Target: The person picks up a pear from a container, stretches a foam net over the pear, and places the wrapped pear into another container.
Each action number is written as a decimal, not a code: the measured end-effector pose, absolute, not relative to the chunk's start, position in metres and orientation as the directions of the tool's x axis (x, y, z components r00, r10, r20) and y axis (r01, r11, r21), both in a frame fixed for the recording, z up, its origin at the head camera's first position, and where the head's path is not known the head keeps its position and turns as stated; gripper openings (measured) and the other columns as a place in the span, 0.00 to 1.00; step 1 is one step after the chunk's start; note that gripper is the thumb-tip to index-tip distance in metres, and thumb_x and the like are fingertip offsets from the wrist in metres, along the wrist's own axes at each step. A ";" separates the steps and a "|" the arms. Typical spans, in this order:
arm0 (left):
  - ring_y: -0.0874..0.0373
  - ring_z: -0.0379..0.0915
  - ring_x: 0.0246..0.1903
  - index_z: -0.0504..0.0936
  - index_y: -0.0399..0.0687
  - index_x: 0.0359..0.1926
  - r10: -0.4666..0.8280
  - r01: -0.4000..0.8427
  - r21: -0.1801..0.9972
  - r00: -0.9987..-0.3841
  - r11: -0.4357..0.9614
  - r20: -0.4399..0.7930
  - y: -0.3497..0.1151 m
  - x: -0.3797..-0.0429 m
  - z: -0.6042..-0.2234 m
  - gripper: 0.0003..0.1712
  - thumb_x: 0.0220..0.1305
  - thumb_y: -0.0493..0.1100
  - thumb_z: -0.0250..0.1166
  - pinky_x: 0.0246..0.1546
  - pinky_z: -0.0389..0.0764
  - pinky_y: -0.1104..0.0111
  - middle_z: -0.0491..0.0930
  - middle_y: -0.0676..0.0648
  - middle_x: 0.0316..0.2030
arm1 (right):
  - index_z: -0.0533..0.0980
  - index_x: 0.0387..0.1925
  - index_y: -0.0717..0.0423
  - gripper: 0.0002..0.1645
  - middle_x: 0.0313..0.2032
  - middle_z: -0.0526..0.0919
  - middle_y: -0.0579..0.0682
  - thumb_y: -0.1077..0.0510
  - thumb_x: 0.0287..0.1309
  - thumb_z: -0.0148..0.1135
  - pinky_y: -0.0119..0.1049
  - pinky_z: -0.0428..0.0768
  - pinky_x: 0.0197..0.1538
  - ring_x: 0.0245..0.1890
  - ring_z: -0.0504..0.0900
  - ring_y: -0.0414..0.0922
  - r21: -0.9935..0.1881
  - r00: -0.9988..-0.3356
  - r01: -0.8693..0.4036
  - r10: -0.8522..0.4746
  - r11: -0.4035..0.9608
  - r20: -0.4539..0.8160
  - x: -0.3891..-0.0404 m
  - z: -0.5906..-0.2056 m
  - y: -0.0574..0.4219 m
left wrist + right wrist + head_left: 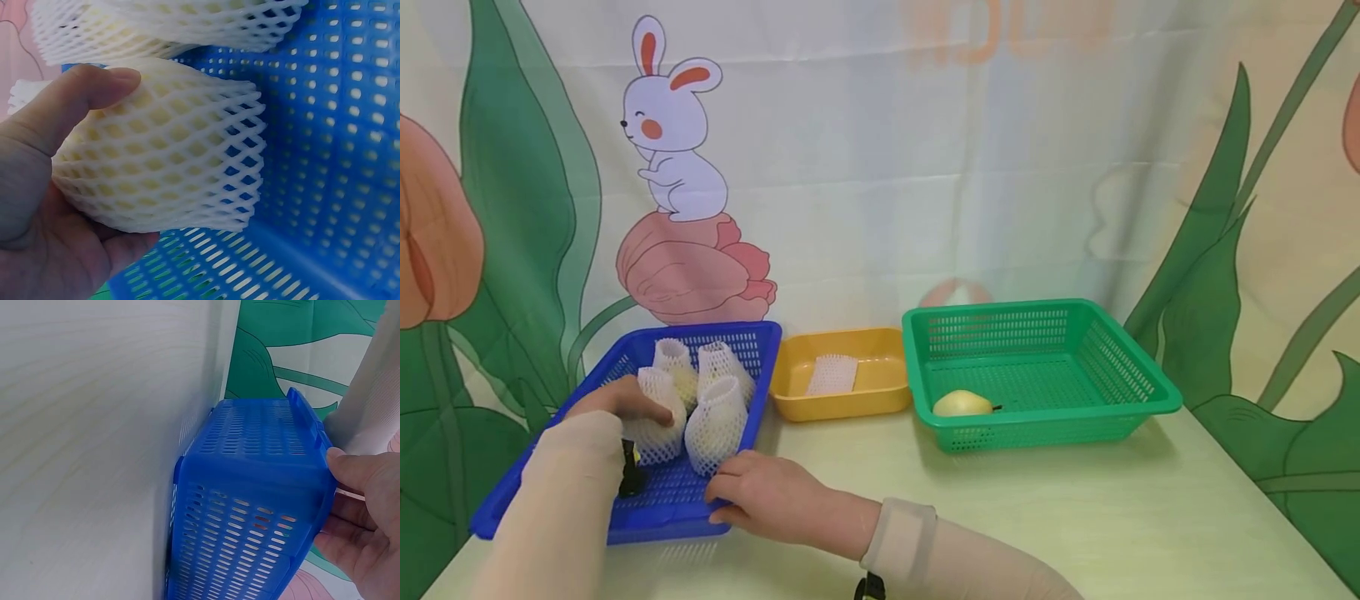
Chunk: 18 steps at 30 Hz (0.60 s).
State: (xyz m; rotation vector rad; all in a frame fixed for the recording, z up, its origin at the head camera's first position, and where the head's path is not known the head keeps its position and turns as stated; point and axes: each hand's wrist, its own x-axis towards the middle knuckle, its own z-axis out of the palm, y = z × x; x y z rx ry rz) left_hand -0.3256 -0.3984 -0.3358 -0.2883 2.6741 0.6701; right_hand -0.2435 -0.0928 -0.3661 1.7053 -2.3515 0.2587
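In the blue basket [662, 525] stand several pears in white foam nets. My left hand [617, 400] reaches over the basket's left side and grips one netted pear [156, 150], thumb on its top side and fingers beneath it. Yellowish skin shows through the mesh. Beside it are another netted pear [717, 429] and two more behind. At the basket's near right corner, my right hand [775, 500] holds the rim, thumb on one side and fingers on the other in the right wrist view.
A yellow tray [842, 408] with a flattened white foam net [833, 374] stands between the baskets at the back. To the right, a green basket [1045, 429] holds one bare pear [962, 404]. A printed curtain [865, 167] hangs behind the pale table [1000, 508].
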 end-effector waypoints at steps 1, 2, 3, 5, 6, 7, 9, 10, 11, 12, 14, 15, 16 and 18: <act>0.31 0.72 0.52 0.61 0.18 0.62 -0.112 -0.299 0.432 -0.907 0.851 -0.406 -0.398 -0.325 -0.338 0.48 0.57 0.51 0.73 0.59 0.78 0.41 0.74 0.23 0.53 | 0.84 0.50 0.44 0.13 0.45 0.86 0.37 0.47 0.72 0.60 0.15 0.74 0.52 0.47 0.80 0.32 -0.013 -0.299 -0.951 -0.912 0.308 0.279 -0.243 -0.366 -0.093; 0.32 0.72 0.52 0.61 0.19 0.62 -0.117 -0.310 0.443 -0.904 0.841 -0.411 -0.398 -0.325 -0.339 0.48 0.56 0.50 0.73 0.59 0.78 0.42 0.74 0.24 0.53 | 0.83 0.50 0.44 0.13 0.45 0.86 0.37 0.47 0.72 0.60 0.15 0.74 0.52 0.47 0.80 0.32 -0.015 -0.299 -0.951 -0.913 0.307 0.276 -0.243 -0.366 -0.093; 0.32 0.72 0.52 0.62 0.19 0.62 -0.118 -0.317 0.458 -0.903 0.830 -0.412 -0.398 -0.325 -0.341 0.48 0.56 0.49 0.74 0.58 0.78 0.42 0.74 0.24 0.53 | 0.83 0.51 0.44 0.13 0.45 0.86 0.37 0.47 0.72 0.60 0.15 0.74 0.52 0.47 0.80 0.32 -0.017 -0.300 -0.952 -0.914 0.307 0.273 -0.243 -0.366 -0.094; 0.33 0.71 0.52 0.61 0.21 0.62 -0.125 -0.335 0.481 -0.901 0.810 -0.416 -0.396 -0.323 -0.341 0.47 0.54 0.48 0.75 0.58 0.79 0.43 0.73 0.24 0.53 | 0.83 0.51 0.44 0.13 0.45 0.86 0.37 0.47 0.72 0.60 0.14 0.74 0.51 0.47 0.80 0.32 -0.021 -0.303 -0.951 -0.914 0.309 0.270 -0.243 -0.366 -0.094; 0.33 0.72 0.51 0.62 0.21 0.61 -0.126 -0.335 0.488 -0.902 0.806 -0.412 -0.395 -0.322 -0.342 0.46 0.54 0.47 0.75 0.56 0.80 0.45 0.74 0.25 0.52 | 0.83 0.51 0.43 0.13 0.46 0.86 0.37 0.47 0.72 0.60 0.14 0.74 0.51 0.47 0.80 0.32 -0.021 -0.306 -0.950 -0.913 0.312 0.269 -0.243 -0.366 -0.094; 0.34 0.72 0.51 0.62 0.22 0.60 -0.125 -0.334 0.497 -0.905 0.801 -0.407 -0.394 -0.322 -0.342 0.45 0.53 0.47 0.75 0.55 0.80 0.46 0.74 0.25 0.52 | 0.83 0.51 0.44 0.13 0.46 0.86 0.37 0.47 0.72 0.60 0.14 0.74 0.51 0.47 0.80 0.32 -0.025 -0.309 -0.949 -0.913 0.314 0.267 -0.243 -0.366 -0.094; 0.34 0.72 0.50 0.62 0.22 0.59 -0.126 -0.334 0.517 -0.910 0.789 -0.396 -0.392 -0.321 -0.342 0.45 0.52 0.45 0.76 0.53 0.80 0.48 0.74 0.25 0.51 | 0.83 0.51 0.44 0.13 0.46 0.86 0.37 0.47 0.72 0.60 0.14 0.74 0.51 0.47 0.80 0.32 -0.033 -0.314 -0.948 -0.911 0.317 0.265 -0.244 -0.367 -0.094; 0.34 0.72 0.50 0.62 0.22 0.59 -0.133 -0.338 0.521 -0.911 0.784 -0.392 -0.392 -0.321 -0.343 0.45 0.52 0.45 0.76 0.52 0.80 0.48 0.74 0.25 0.51 | 0.83 0.51 0.44 0.13 0.46 0.86 0.38 0.47 0.72 0.60 0.14 0.74 0.52 0.47 0.80 0.32 -0.036 -0.316 -0.947 -0.911 0.318 0.265 -0.245 -0.367 -0.094; 0.34 0.72 0.50 0.62 0.22 0.59 -0.137 -0.339 0.524 -0.913 0.781 -0.385 -0.391 -0.321 -0.344 0.45 0.52 0.45 0.76 0.53 0.80 0.47 0.73 0.25 0.51 | 0.83 0.51 0.44 0.13 0.46 0.86 0.38 0.47 0.72 0.60 0.15 0.74 0.52 0.47 0.80 0.32 -0.037 -0.317 -0.947 -0.911 0.319 0.264 -0.245 -0.367 -0.094; 0.33 0.72 0.51 0.61 0.21 0.61 -0.144 -0.345 0.528 -0.912 0.776 -0.384 -0.392 -0.321 -0.346 0.47 0.52 0.45 0.77 0.54 0.80 0.46 0.73 0.24 0.52 | 0.83 0.51 0.44 0.13 0.46 0.86 0.38 0.47 0.72 0.59 0.15 0.74 0.52 0.47 0.80 0.32 -0.041 -0.317 -0.947 -0.912 0.318 0.260 -0.245 -0.367 -0.094; 0.30 0.69 0.54 0.56 0.19 0.64 -0.160 -0.361 0.522 -0.907 0.773 -0.390 -0.393 -0.322 -0.349 0.52 0.52 0.46 0.77 0.59 0.77 0.41 0.69 0.21 0.55 | 0.83 0.51 0.45 0.14 0.46 0.86 0.38 0.47 0.72 0.59 0.15 0.74 0.53 0.47 0.80 0.33 -0.050 -0.316 -0.948 -0.914 0.314 0.254 -0.245 -0.367 -0.094; 0.29 0.68 0.55 0.54 0.18 0.65 -0.168 -0.369 0.513 -0.903 0.775 -0.395 -0.393 -0.322 -0.350 0.55 0.53 0.47 0.77 0.61 0.75 0.39 0.67 0.20 0.57 | 0.83 0.51 0.45 0.14 0.46 0.86 0.38 0.47 0.72 0.59 0.15 0.74 0.53 0.47 0.80 0.33 -0.056 -0.317 -0.948 -0.915 0.313 0.251 -0.245 -0.367 -0.094; 0.27 0.65 0.57 0.50 0.17 0.67 -0.175 -0.378 0.504 -0.898 0.776 -0.405 -0.393 -0.323 -0.351 0.57 0.54 0.48 0.77 0.64 0.72 0.37 0.64 0.19 0.59 | 0.83 0.52 0.45 0.14 0.46 0.86 0.38 0.47 0.72 0.59 0.15 0.74 0.52 0.47 0.80 0.33 -0.058 -0.318 -0.948 -0.915 0.313 0.249 -0.245 -0.367 -0.094; 0.25 0.61 0.60 0.45 0.15 0.68 -0.169 -0.377 0.506 -0.897 0.776 -0.408 -0.394 -0.324 -0.354 0.61 0.55 0.48 0.76 0.68 0.68 0.35 0.59 0.17 0.60 | 0.83 0.52 0.45 0.14 0.46 0.86 0.38 0.47 0.73 0.59 0.14 0.74 0.52 0.47 0.79 0.33 -0.059 -0.321 -0.947 -0.915 0.316 0.245 -0.245 -0.367 -0.094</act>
